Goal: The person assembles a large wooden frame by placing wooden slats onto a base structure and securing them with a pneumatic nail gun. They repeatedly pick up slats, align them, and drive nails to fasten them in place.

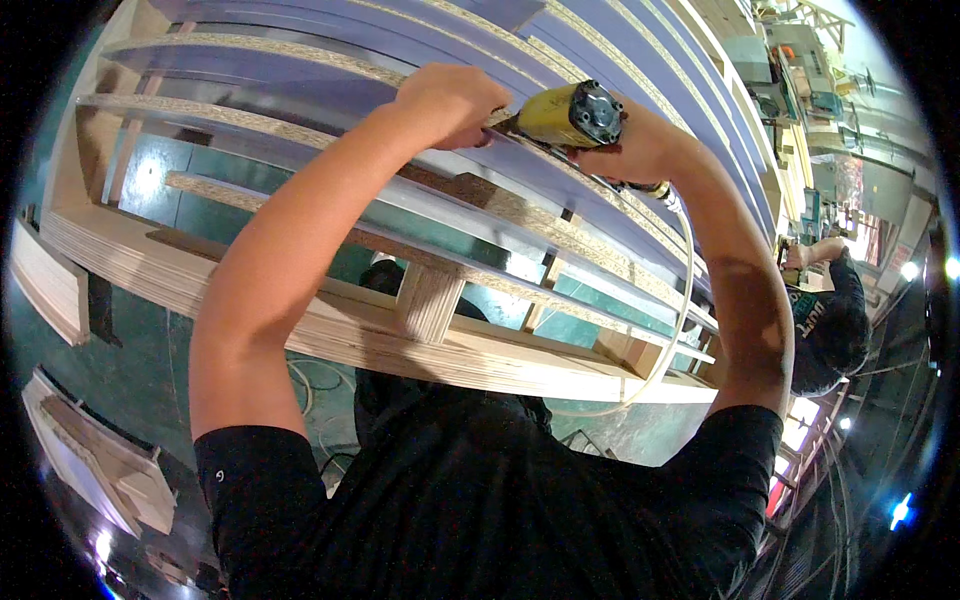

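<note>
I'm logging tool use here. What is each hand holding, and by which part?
The right hand grips the yellow air nailer by its handle. The left hand presses on a chipboard slat beside the tool's nose.

Both arms reach up, left hand (450, 103) clenched, right hand (625, 150) gripping.

nail gun (575, 115) on slat of wooden frame (480, 350) | left hand (450, 100) just left of it | right hand (630, 150) behind it | another person (825, 310) far right
</note>
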`<state>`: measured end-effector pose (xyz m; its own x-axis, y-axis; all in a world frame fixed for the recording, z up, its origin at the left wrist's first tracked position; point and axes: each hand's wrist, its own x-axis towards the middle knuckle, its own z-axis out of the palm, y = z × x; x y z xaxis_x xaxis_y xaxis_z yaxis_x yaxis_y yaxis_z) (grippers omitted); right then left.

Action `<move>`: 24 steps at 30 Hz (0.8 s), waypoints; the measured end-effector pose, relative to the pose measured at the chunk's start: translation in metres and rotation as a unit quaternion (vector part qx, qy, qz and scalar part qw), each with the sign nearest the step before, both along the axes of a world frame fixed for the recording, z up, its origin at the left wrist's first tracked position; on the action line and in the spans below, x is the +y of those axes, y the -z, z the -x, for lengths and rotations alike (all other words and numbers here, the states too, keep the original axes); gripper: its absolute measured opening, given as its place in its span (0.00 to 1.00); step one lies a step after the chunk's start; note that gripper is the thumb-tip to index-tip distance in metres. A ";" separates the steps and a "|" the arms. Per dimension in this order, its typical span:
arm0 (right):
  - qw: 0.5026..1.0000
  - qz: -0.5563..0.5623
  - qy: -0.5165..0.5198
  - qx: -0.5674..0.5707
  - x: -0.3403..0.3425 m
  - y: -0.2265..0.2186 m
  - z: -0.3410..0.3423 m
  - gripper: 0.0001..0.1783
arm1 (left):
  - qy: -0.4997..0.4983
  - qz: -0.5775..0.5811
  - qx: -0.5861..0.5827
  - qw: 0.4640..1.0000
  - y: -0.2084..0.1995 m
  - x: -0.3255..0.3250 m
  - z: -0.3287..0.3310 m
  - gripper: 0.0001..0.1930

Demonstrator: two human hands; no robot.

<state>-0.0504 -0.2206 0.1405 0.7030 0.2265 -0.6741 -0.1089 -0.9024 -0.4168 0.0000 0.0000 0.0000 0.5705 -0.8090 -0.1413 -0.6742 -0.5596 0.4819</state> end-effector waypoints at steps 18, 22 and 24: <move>0.981 -0.058 0.187 -0.010 -0.193 0.008 0.147 0.15 | 0.014 -0.025 -0.131 0.991 -0.021 -0.029 0.003 0.26; 0.983 0.009 0.179 0.027 -0.242 0.002 0.195 0.23 | 0.070 0.000 -0.110 0.991 -0.020 -0.107 0.063 0.26; 0.981 0.023 0.190 0.016 -0.253 0.003 0.215 0.23 | 0.090 0.017 -0.120 0.988 -0.012 -0.143 0.087 0.24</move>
<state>-0.2658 -0.4737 0.1371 0.7095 -0.0797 -0.7002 -0.4533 -0.8124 -0.3669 -0.0871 -0.1426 0.0122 0.4303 -0.9027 0.0094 -0.8591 -0.4063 0.3113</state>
